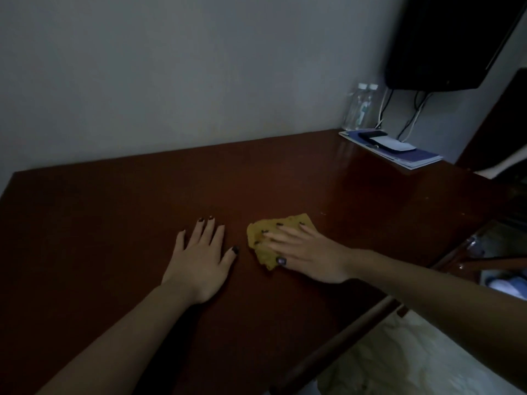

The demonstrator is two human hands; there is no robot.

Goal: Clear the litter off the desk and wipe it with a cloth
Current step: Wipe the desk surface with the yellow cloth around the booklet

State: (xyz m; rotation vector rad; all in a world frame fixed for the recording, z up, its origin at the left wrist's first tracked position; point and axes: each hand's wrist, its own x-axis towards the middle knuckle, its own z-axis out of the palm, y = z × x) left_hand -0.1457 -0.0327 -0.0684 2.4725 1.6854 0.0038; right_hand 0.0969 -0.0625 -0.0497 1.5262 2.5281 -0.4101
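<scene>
A dark red-brown wooden desk point(119, 223) fills most of the view under dim light. A crumpled yellow cloth point(265, 232) lies near its middle. My right hand point(308, 252) presses flat on the cloth with straight, spread fingers and covers its right half. My left hand point(199, 258) rests palm down on the bare wood just left of the cloth, fingers straight, touching nothing else. No litter shows on the desk surface.
At the desk's far right corner lie blue papers point(413, 158) with a dark phone-like object point(373, 136) on top, beside two clear plastic bottles point(360, 106) against the wall. A black wall-mounted screen point(445, 41) with hanging cables is above. The desk's front edge point(342, 334) runs diagonally at the right.
</scene>
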